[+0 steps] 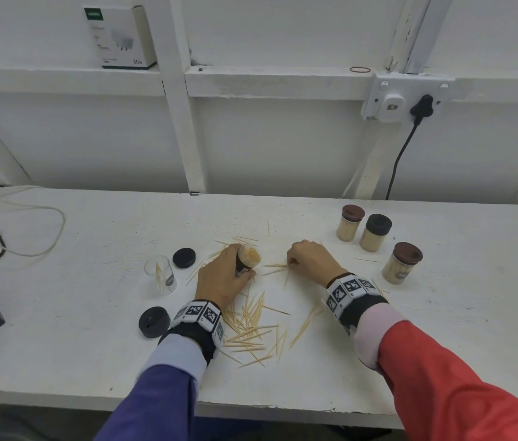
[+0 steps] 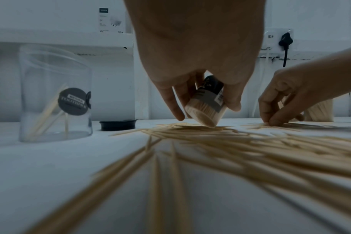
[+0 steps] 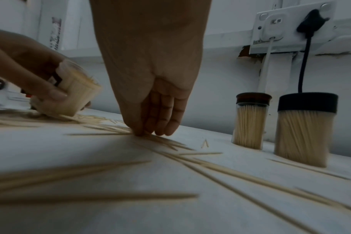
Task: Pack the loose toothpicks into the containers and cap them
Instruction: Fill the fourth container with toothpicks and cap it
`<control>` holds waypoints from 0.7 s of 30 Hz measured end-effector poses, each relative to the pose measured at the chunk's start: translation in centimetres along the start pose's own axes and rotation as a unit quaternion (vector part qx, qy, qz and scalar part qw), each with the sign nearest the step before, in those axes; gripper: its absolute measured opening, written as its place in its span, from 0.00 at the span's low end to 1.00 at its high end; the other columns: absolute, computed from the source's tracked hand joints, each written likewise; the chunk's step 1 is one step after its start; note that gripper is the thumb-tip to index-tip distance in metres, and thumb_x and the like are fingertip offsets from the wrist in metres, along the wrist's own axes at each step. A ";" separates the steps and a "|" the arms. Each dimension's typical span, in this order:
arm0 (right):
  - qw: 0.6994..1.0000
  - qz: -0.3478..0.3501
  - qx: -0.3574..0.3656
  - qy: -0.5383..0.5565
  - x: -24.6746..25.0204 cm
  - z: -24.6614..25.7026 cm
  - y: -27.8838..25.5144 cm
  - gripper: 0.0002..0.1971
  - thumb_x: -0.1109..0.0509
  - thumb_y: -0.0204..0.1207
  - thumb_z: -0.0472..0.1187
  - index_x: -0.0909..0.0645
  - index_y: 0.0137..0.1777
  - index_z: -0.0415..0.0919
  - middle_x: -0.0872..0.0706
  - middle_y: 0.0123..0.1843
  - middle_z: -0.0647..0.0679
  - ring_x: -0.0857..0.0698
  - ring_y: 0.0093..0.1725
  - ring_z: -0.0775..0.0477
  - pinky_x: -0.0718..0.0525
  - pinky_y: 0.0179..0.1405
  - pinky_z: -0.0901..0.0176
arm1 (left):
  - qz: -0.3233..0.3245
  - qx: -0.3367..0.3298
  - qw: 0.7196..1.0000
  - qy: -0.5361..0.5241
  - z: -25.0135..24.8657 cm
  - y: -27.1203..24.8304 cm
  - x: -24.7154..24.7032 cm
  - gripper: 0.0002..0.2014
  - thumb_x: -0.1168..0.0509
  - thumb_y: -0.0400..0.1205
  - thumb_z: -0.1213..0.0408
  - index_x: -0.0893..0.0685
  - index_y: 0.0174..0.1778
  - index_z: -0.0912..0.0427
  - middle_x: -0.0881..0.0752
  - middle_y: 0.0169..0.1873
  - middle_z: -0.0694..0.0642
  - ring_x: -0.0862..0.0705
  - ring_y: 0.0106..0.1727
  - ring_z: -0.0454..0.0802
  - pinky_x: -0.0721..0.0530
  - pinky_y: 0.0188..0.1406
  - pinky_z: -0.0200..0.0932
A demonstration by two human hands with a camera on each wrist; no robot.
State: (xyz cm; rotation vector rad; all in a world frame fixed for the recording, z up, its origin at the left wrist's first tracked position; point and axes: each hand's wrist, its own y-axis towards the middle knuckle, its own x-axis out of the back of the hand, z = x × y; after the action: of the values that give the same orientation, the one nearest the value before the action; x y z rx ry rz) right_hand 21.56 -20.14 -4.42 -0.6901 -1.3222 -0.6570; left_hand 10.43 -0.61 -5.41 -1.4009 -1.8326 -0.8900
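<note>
Head view: left hand [image 1: 222, 278] grips a nearly full container [image 1: 249, 258], tilted with its mouth toward 3 o'clock, likely to take sticks. Right hand [image 1: 310, 258] pinches loose toothpicks [image 1: 251, 326] off the counter [image 1: 442, 338]. Three capped containers [image 1: 374, 232] stand at 2 o'clock.

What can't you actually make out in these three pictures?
- Right wrist view: whether the right hand has pinched any toothpicks; its fingertips hide the contact.
- Head view: that grip is hidden behind the knuckles.
- Left wrist view: the near-empty container has blurred label text.
- Head view: small print on the white box is too small.
</note>
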 end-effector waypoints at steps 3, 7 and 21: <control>0.999 0.005 0.002 -0.046 -0.2 0.5 -0.7 0.07 0.42 0.80 0.31 0.26 0.44 0.41 0.19 0.52 0.42 0.20 0.49 0.41 0.32 0.40 0.56 | 0.003 -0.002 1.000 0.000 0.0 0.0 0.0 0.21 0.30 0.77 0.50 0.26 0.63 0.49 0.17 0.53 0.43 0.18 0.55 0.48 0.23 0.50 0.44; 0.996 0.002 -0.018 -0.085 -0.7 1.1 -1.3 0.09 0.45 0.82 0.31 0.25 0.56 0.35 0.21 0.57 0.40 0.21 0.59 0.39 0.33 0.41 0.53 | 0.009 -0.008 1.000 0.000 -0.1 0.0 0.0 0.20 0.31 0.78 0.49 0.26 0.63 0.48 0.17 0.55 0.43 0.18 0.56 0.48 0.22 0.53 0.44; 0.992 -0.121 -0.035 -0.023 -0.3 1.5 -1.9 0.07 0.43 0.80 0.29 0.27 0.54 0.38 0.21 0.45 0.45 0.29 0.38 0.44 0.36 0.34 0.54 | 0.000 -0.017 1.000 -0.004 -0.2 -0.1 0.1 0.20 0.29 0.77 0.50 0.25 0.62 0.47 0.18 0.52 0.40 0.18 0.53 0.45 0.27 0.48 0.41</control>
State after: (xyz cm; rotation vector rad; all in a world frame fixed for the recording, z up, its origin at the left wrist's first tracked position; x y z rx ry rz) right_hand 19.17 -20.20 -4.46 -0.6092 -1.4445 -0.8908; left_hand 10.37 -0.73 -5.22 -1.4292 -1.8309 -0.9208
